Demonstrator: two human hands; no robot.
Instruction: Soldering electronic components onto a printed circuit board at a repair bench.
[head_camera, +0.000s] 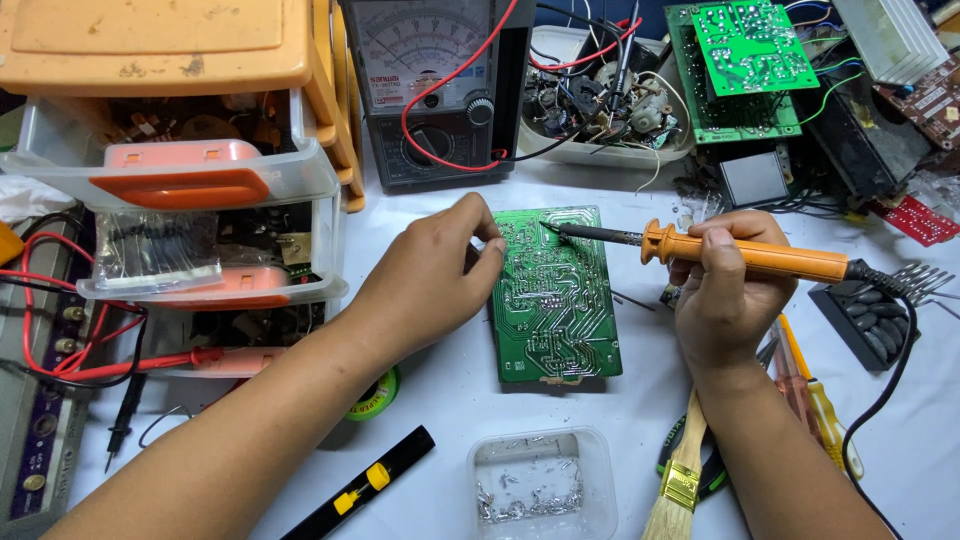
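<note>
A green circuit board (555, 300) lies solder side up on the white table. My left hand (430, 275) rests at the board's upper left edge, fingertips pinched against it; any solder wire in them is too thin to tell. My right hand (725, 290) grips an orange-handled soldering iron (745, 255). Its dark tip touches the board near the top right corner. The iron's black cord runs off to the right.
Orange and clear plastic drawers (190, 170) stand at left, an analog multimeter (435, 90) with red leads behind the board. A clear tub (540, 485) of solder scraps, a paintbrush (680, 470), a black and yellow tool (365, 485) and screwdrivers (815, 400) lie near the front. More green boards (745, 60) sit at back right.
</note>
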